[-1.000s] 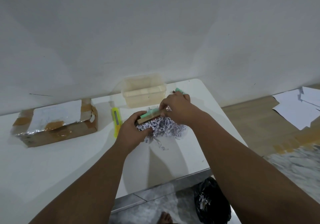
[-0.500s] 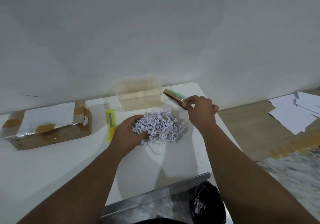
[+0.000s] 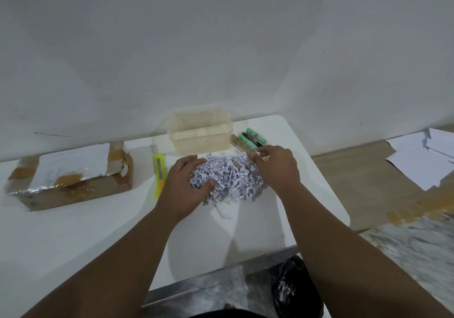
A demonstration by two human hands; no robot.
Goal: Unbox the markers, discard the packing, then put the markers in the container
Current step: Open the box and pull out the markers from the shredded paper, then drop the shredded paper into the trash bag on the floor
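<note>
Several markers (image 3: 251, 138), green and brown, lie side by side on the white table (image 3: 98, 219), just right of the clear plastic container (image 3: 200, 134). A heap of shredded paper (image 3: 231, 176) sits in front of the container. My left hand (image 3: 183, 186) rests on the heap's left edge, fingers spread and thumb pressed into the shreds. My right hand (image 3: 278, 167) hovers over the heap's right edge. Its loosely curled fingertips sit at the markers' near ends and hold nothing.
An opened cardboard box (image 3: 71, 174) with foil and tape stands at the left. A yellow utility knife (image 3: 159, 172) lies between it and the heap. A black bag (image 3: 293, 290) holding shreds sits on the floor below the table's front edge. White sheets (image 3: 427, 155) lie on the floor at right.
My right hand lifted the markers out of the shredded paper, carried them right of the container, set them down and let go. The left hand stayed on the heap and its fingers spread.
</note>
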